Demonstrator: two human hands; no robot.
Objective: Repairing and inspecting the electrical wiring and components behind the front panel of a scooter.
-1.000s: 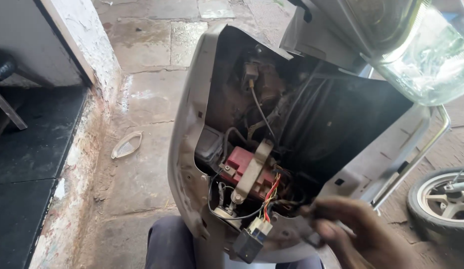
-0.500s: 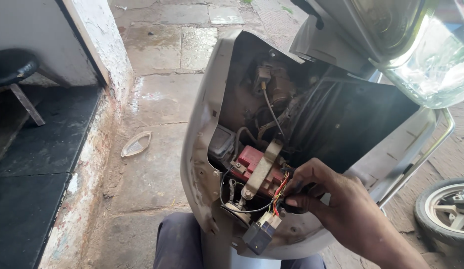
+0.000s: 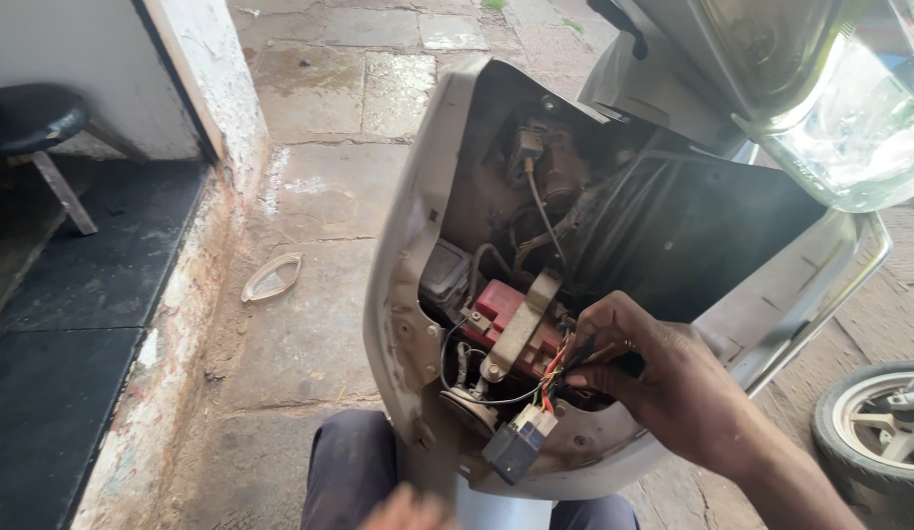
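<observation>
- Wires [image 3: 555, 368], a small bundle of red, yellow and orange strands, sit low in the opened front cavity of a pale scooter body [image 3: 408, 285], just right of the red battery [image 3: 501, 314].
- The right hand [image 3: 663, 378] reaches in from the lower right with fingers curled narrow, its fingertips [image 3: 580, 378] pinching the bundle; whether it also grips something dark behind the strands cannot be told.
- A tan strap [image 3: 521, 324] runs slantwise across the battery, crowding the hand's left side; the cavity's lower lip lies just under the knuckles, so the hand works in a tight pocket.
- A grey relay block [image 3: 516, 447] dangles below the bundle, over the shell's bottom edge.
- More room opens higher up, where a dark hollow holds a rusty part [image 3: 550, 162] and a thin cable dropping toward the strap.
- The left hand [image 3: 408, 512] shows only as a blurred tip at the bottom edge; its state cannot be told.
- A headlamp lens [image 3: 850, 108] is cut off at the upper right, a wheel [image 3: 869, 432] at the right edge.
- Paved ground lies open to the left, bearing a small oval frame [image 3: 272, 278]; beyond it a white wall edge and a black stool [image 3: 30, 118], partly out of view.
</observation>
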